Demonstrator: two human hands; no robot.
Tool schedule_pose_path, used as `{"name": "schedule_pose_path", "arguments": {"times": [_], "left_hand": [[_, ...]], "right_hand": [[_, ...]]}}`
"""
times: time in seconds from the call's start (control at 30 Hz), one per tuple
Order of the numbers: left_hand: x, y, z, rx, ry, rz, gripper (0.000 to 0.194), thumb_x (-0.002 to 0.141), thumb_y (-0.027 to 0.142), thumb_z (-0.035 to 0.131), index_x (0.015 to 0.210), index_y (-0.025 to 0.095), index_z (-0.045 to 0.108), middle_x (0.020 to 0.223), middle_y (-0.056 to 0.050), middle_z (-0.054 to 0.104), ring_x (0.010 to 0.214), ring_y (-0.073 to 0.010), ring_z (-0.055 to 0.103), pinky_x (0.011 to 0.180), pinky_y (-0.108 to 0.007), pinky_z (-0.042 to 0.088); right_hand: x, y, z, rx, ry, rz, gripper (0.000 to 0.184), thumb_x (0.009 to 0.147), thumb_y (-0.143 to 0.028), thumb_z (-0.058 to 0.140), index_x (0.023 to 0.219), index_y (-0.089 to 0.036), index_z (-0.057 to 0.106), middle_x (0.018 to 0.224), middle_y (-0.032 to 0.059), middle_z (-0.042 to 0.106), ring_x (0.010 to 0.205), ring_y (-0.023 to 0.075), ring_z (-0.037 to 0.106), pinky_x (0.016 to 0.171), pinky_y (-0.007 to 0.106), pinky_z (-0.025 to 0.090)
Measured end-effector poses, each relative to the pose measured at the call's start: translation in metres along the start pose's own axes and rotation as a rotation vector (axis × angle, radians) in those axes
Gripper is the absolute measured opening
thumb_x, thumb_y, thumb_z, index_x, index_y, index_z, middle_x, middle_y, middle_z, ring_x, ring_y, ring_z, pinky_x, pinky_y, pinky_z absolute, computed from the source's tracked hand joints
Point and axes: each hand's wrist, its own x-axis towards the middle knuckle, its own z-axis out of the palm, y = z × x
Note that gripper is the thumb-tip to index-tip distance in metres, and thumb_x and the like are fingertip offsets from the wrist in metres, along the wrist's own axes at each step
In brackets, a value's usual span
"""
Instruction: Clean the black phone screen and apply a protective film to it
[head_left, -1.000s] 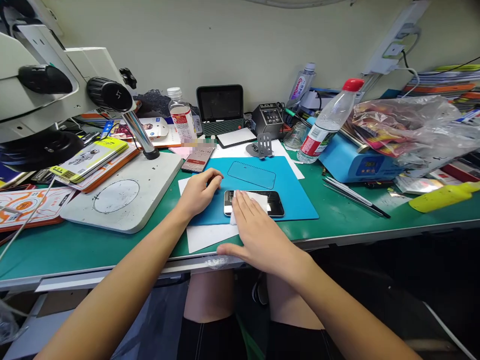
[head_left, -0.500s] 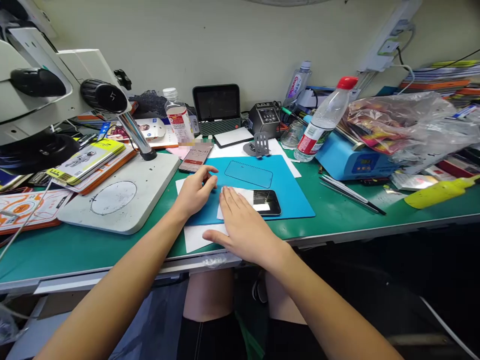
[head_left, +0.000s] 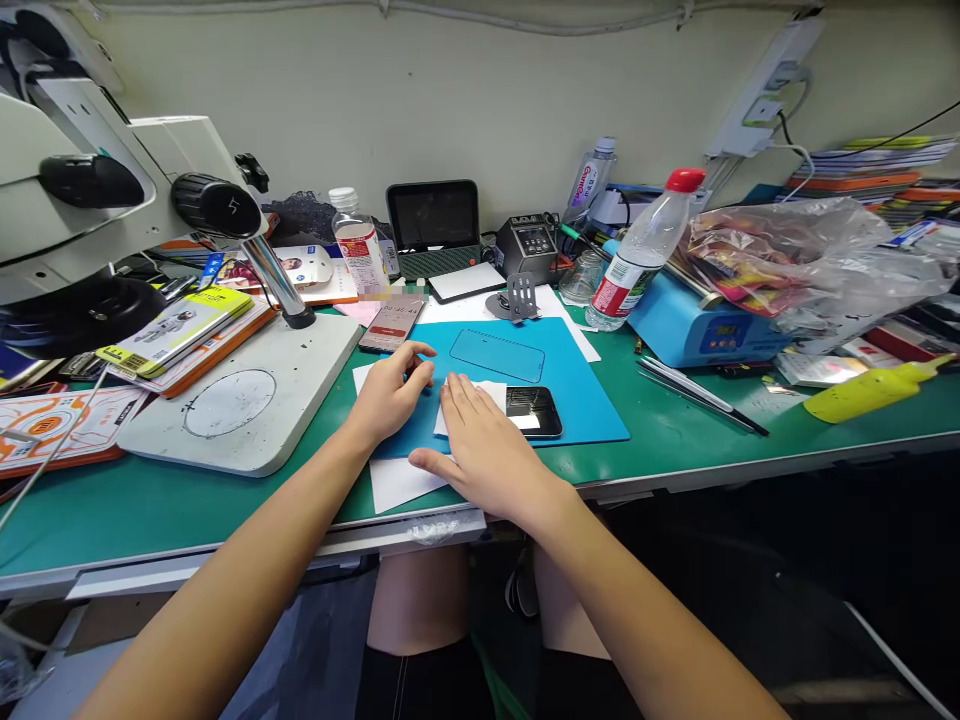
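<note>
A black phone lies face up on a blue work mat. My right hand lies flat, fingers stretched out, pressing a white cloth onto the phone's left end, which it hides. My left hand rests on the mat's left edge beside the phone, its fingers loosely curled with nothing visible in them.
A microscope with a white base stands at the left. A second phone, a small monitor, a soldering station, water bottles, a blue heater box, tweezers and a plastic bag crowd the green table.
My right hand has slid the white cloth leftward along the phone, uncovering the phone's right half. The left hand has stayed by the mat's left edge.
</note>
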Motion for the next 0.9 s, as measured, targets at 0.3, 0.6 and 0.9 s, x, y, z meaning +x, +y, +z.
{"name": "schedule_pose_path", "arguments": {"times": [0.3,0.6,0.9], "left_hand": [[0.001,0.000,0.000,-0.004,-0.009,-0.001,0.019,0.095,0.032,0.049,0.104,0.021,0.060,0.075,0.001,0.065,0.072,-0.0171,0.060,0.069,-0.029,0.043],[0.000,0.000,0.000,0.043,-0.019,0.047,0.021,0.095,0.033,0.047,0.093,0.020,0.063,0.075,0.000,0.066,0.070,-0.0167,0.059,0.068,-0.028,0.043],[0.001,-0.002,0.000,0.034,-0.022,0.051,0.021,0.095,0.032,0.047,0.090,0.020,0.063,0.077,0.000,0.065,0.072,-0.0174,0.061,0.071,-0.028,0.044]], "right_hand": [[-0.028,-0.002,-0.004,0.002,-0.007,0.001,0.095,0.096,-0.071,0.029,0.153,0.005,0.031,0.163,0.0266,0.023,0.153,0.0350,0.020,0.124,0.052,0.024],[-0.016,-0.005,0.002,0.035,0.050,0.014,0.097,0.094,-0.074,0.030,0.153,0.003,0.032,0.162,0.0261,0.026,0.153,0.0346,0.020,0.124,0.052,0.024],[0.002,-0.007,0.003,0.040,0.032,0.028,0.096,0.095,-0.071,0.033,0.151,0.006,0.034,0.161,0.0275,0.027,0.152,0.0340,0.022,0.125,0.048,0.022]]}}
